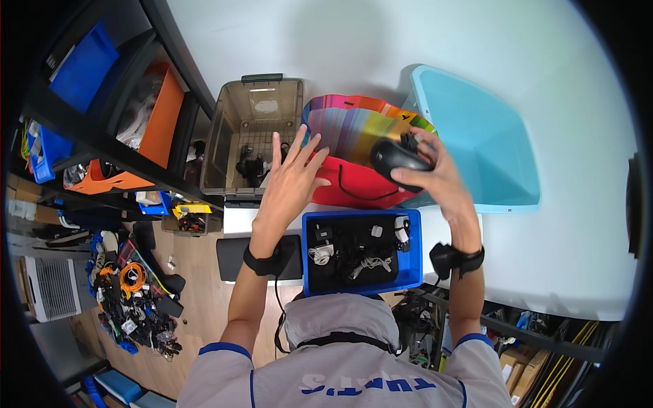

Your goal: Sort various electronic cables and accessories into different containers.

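Note:
My right hand (435, 170) grips a black computer mouse (391, 156) over a red paper bag (360, 187) with a striped, multicoloured inside. My left hand (289, 180) has its fingers spread at the bag's left side, with nothing held in it. A smoky translucent bin (221, 143) with dark items stands left of the bag, and a light-blue tub (500, 149) stands to its right. In front, a blue crate (413, 255) holds chargers and coiled cables. Both wrists wear black straps.
Dark shelving (156, 27) at the left carries blue bins and an orange crate (163, 122). A heap of cables (136, 306) lies on the wooden floor (204, 306). A dark pad (231, 258) sits left of the blue crate. More cluttered shelving is at the lower right.

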Demonstrator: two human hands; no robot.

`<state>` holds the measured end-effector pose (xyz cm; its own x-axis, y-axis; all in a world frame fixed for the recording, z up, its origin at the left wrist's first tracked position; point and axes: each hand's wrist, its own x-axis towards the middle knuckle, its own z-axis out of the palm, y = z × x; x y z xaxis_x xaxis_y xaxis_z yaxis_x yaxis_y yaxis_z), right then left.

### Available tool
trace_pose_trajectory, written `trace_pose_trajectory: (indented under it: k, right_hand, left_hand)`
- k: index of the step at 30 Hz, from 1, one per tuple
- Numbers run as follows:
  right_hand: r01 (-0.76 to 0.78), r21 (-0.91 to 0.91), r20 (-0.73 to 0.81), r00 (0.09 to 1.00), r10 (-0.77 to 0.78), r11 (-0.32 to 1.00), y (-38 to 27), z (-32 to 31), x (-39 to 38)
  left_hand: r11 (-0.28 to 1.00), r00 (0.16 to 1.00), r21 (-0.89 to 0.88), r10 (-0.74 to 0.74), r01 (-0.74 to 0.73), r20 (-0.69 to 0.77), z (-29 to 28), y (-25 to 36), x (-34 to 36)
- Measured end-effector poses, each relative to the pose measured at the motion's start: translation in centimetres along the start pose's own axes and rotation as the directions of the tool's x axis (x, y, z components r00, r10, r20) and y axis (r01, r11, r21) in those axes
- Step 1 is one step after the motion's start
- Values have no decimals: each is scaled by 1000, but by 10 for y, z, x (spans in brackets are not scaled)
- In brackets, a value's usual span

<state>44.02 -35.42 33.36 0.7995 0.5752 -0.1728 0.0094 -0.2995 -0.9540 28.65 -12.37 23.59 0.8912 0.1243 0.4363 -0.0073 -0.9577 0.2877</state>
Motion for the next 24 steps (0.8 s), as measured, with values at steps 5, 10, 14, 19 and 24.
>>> trace_pose_trajectory:
  k: [5, 10, 14, 19, 24]
  right_hand:
    - [-61, -123, 110, 991, 75, 991, -14, 9, 65]
    - [-36, -454, 403, 883, 242, 890, 21, 36, 120]
    - [-127, -474, 415, 840, 348, 871, 45, 72, 134]
    - [-326, -830, 173, 621, 764, 453, 152, 93, 207]
    - [-281, -888, 159, 554, 817, 363, 223, 101, 221]
  left_hand:
    - [994, 994, -92, 61, -52, 93, 9, -3, -11]
    - [979, 993, -202, 32, -8, 115, -8, 12, -32]
    - [962, 990, -271, -5, 43, 138, -5, 16, -38]
    - [969, 983, -243, 6, 40, 186, -3, 24, -41]
    - [958, 981, -273, -39, 91, 190, -7, 22, -57]
